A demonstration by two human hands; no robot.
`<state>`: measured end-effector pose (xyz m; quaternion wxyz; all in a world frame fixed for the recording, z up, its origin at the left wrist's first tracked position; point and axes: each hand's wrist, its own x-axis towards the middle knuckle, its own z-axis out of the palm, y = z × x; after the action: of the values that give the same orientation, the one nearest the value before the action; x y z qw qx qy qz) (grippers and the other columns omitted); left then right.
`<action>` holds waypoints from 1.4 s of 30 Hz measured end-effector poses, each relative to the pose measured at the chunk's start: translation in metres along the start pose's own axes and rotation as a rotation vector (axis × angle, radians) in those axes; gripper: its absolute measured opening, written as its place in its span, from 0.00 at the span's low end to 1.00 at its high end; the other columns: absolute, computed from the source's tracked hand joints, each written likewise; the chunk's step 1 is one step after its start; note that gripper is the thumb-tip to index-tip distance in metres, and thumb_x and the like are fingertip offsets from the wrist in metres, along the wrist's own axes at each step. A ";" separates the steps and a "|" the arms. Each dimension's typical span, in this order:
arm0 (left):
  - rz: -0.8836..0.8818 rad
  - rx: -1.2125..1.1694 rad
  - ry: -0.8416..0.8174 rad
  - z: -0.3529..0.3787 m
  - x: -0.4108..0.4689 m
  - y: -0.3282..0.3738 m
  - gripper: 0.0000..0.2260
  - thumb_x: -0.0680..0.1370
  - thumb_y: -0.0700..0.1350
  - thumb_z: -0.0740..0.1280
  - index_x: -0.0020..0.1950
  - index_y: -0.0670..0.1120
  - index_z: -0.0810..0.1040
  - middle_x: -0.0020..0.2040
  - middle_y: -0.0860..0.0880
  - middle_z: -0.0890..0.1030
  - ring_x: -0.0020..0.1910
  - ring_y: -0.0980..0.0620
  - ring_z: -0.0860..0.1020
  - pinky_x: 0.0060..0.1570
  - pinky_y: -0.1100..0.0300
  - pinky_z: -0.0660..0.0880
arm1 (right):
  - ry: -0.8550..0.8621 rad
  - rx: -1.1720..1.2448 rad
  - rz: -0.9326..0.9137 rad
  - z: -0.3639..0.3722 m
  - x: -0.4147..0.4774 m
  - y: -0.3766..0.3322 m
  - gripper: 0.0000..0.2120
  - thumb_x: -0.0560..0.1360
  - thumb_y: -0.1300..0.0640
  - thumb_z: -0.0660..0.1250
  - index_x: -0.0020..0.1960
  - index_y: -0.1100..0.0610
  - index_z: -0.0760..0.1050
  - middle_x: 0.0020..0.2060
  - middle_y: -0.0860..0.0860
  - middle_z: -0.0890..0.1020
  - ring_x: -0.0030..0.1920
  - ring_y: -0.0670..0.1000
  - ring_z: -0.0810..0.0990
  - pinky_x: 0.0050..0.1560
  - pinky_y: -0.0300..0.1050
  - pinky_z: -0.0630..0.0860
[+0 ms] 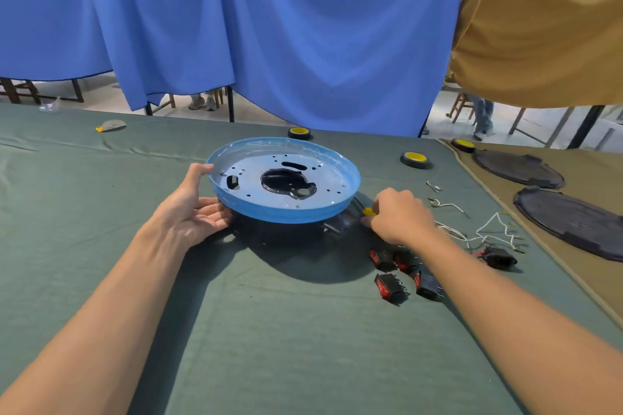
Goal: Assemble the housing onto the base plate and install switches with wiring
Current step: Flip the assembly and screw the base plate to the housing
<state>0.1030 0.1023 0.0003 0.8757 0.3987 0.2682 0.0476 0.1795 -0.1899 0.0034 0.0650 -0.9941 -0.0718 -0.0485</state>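
Observation:
A round blue-filmed metal base plate (323, 175) with holes and a central cut-out sits on top of a black housing (340, 224) in the middle of the green-covered table. My left hand (192, 209) cups the plate's left rim, thumb on the edge and fingers under it. My right hand (401, 212) is at the housing's right side, fingers curled round a small yellow piece (369, 211). Several black rocker switches with red faces (387, 285) lie by my right forearm. White wires (488, 229) lie further right.
Two black round covers (573, 222) lie on a tan cloth at the right. Three yellow-and-black tape rolls (415, 159) sit behind the plate. A black connector with wires (499, 256) is at the right. Blue and tan curtains hang behind the table.

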 end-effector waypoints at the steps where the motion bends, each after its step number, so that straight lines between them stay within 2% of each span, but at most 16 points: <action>1: 0.004 0.002 -0.005 0.000 0.000 -0.001 0.25 0.69 0.50 0.73 0.52 0.32 0.70 0.37 0.38 0.83 0.32 0.44 0.84 0.29 0.54 0.79 | 0.019 -0.002 0.003 0.000 0.000 -0.001 0.10 0.74 0.52 0.66 0.50 0.56 0.73 0.53 0.59 0.79 0.51 0.63 0.77 0.42 0.48 0.70; 3: 0.016 0.007 -0.004 0.001 0.000 -0.002 0.25 0.69 0.51 0.73 0.51 0.32 0.70 0.36 0.38 0.83 0.32 0.44 0.83 0.29 0.55 0.79 | 0.073 0.036 0.044 -0.003 0.001 -0.002 0.05 0.74 0.56 0.63 0.45 0.57 0.69 0.52 0.60 0.78 0.50 0.63 0.77 0.41 0.48 0.68; 7: 0.001 0.042 -0.022 0.007 -0.002 -0.007 0.25 0.70 0.50 0.72 0.51 0.31 0.69 0.35 0.38 0.83 0.32 0.44 0.83 0.29 0.55 0.79 | 0.268 0.246 0.123 -0.026 0.009 0.000 0.11 0.79 0.54 0.60 0.42 0.60 0.72 0.50 0.63 0.80 0.50 0.66 0.77 0.43 0.49 0.68; 9: -0.039 0.075 -0.068 0.009 -0.004 -0.007 0.26 0.69 0.49 0.72 0.54 0.30 0.70 0.38 0.39 0.83 0.34 0.44 0.83 0.32 0.54 0.80 | 0.331 0.356 0.079 -0.040 0.011 -0.006 0.15 0.80 0.52 0.59 0.43 0.63 0.74 0.46 0.61 0.81 0.49 0.65 0.76 0.46 0.53 0.72; 12: -0.105 0.242 -0.152 0.009 -0.009 -0.001 0.29 0.66 0.49 0.71 0.59 0.31 0.71 0.44 0.41 0.80 0.38 0.45 0.81 0.40 0.54 0.80 | 0.373 0.478 -0.048 -0.054 0.010 -0.026 0.15 0.80 0.52 0.61 0.45 0.63 0.78 0.41 0.57 0.82 0.47 0.61 0.77 0.48 0.55 0.75; 16: -0.123 0.498 -0.151 0.011 -0.013 0.005 0.30 0.66 0.59 0.69 0.55 0.35 0.75 0.39 0.44 0.78 0.35 0.47 0.78 0.40 0.57 0.78 | 0.375 0.580 -0.157 -0.063 0.008 -0.055 0.14 0.80 0.50 0.63 0.47 0.60 0.79 0.41 0.54 0.82 0.46 0.57 0.77 0.45 0.48 0.72; 19: 0.008 0.731 -0.029 0.018 -0.013 0.004 0.31 0.67 0.70 0.63 0.48 0.41 0.77 0.39 0.46 0.77 0.37 0.50 0.76 0.37 0.60 0.71 | 0.347 0.633 -0.220 -0.062 0.004 -0.074 0.12 0.79 0.51 0.63 0.47 0.58 0.80 0.42 0.53 0.83 0.47 0.56 0.78 0.49 0.50 0.75; 21: 0.114 0.844 0.034 0.018 -0.010 0.001 0.29 0.70 0.70 0.59 0.46 0.44 0.77 0.42 0.45 0.78 0.42 0.49 0.75 0.41 0.58 0.69 | 0.328 0.663 -0.238 -0.059 0.000 -0.084 0.10 0.79 0.52 0.64 0.47 0.57 0.80 0.40 0.51 0.83 0.48 0.56 0.78 0.51 0.51 0.75; 24: 0.176 0.949 0.030 0.013 -0.009 -0.003 0.22 0.74 0.63 0.56 0.42 0.47 0.81 0.44 0.46 0.83 0.47 0.50 0.72 0.52 0.54 0.65 | 0.295 0.753 -0.241 -0.055 -0.003 -0.095 0.09 0.78 0.52 0.65 0.46 0.56 0.80 0.36 0.47 0.80 0.48 0.56 0.79 0.51 0.49 0.75; 28: 0.143 1.041 -0.007 0.010 -0.009 -0.001 0.23 0.74 0.61 0.57 0.45 0.47 0.84 0.45 0.48 0.85 0.49 0.51 0.73 0.59 0.49 0.62 | 0.232 0.882 -0.231 -0.051 -0.004 -0.107 0.09 0.78 0.51 0.66 0.44 0.54 0.81 0.43 0.49 0.82 0.52 0.56 0.80 0.55 0.58 0.77; 32: 0.145 1.087 0.004 0.008 -0.007 0.000 0.19 0.75 0.57 0.61 0.43 0.46 0.86 0.40 0.54 0.86 0.52 0.53 0.75 0.53 0.49 0.60 | 0.200 0.946 -0.228 -0.048 -0.002 -0.111 0.09 0.77 0.50 0.68 0.44 0.54 0.81 0.48 0.51 0.83 0.53 0.56 0.80 0.55 0.58 0.77; 34: 0.157 1.090 -0.005 0.008 -0.008 0.001 0.18 0.75 0.57 0.62 0.44 0.46 0.86 0.40 0.54 0.86 0.52 0.52 0.76 0.53 0.49 0.59 | 0.181 1.000 -0.218 -0.047 0.000 -0.110 0.08 0.75 0.50 0.70 0.43 0.55 0.82 0.46 0.51 0.84 0.47 0.53 0.82 0.53 0.56 0.79; 36: 0.165 1.087 -0.008 0.007 -0.007 0.001 0.18 0.75 0.57 0.62 0.45 0.46 0.85 0.41 0.54 0.86 0.52 0.52 0.76 0.53 0.50 0.60 | 0.158 1.061 -0.214 -0.048 0.002 -0.108 0.07 0.73 0.53 0.74 0.41 0.56 0.81 0.42 0.51 0.84 0.37 0.50 0.82 0.45 0.51 0.82; 38: 0.196 1.075 0.011 0.006 -0.006 0.002 0.18 0.74 0.59 0.64 0.48 0.46 0.84 0.44 0.51 0.86 0.51 0.52 0.77 0.46 0.54 0.63 | 0.159 1.113 -0.205 -0.049 0.004 -0.108 0.05 0.70 0.57 0.75 0.41 0.57 0.81 0.40 0.53 0.83 0.35 0.50 0.81 0.38 0.45 0.80; 40: 0.293 1.041 0.035 0.006 -0.003 0.001 0.19 0.75 0.60 0.64 0.52 0.47 0.83 0.49 0.50 0.84 0.51 0.52 0.78 0.42 0.58 0.66 | 0.194 1.188 -0.194 -0.052 0.006 -0.110 0.05 0.69 0.61 0.76 0.41 0.57 0.80 0.36 0.54 0.83 0.34 0.51 0.79 0.35 0.42 0.76; 42: 0.469 0.931 0.042 0.008 0.002 -0.001 0.15 0.77 0.56 0.65 0.53 0.47 0.83 0.49 0.51 0.83 0.50 0.54 0.80 0.43 0.60 0.70 | 0.249 1.266 -0.190 -0.054 0.007 -0.115 0.07 0.69 0.61 0.76 0.42 0.56 0.78 0.35 0.53 0.83 0.35 0.53 0.81 0.35 0.45 0.77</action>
<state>0.1088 0.0971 0.0034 0.5660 0.7941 0.1821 0.1260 0.1641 -0.0835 0.0717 0.6413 -0.7399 -0.1660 -0.1170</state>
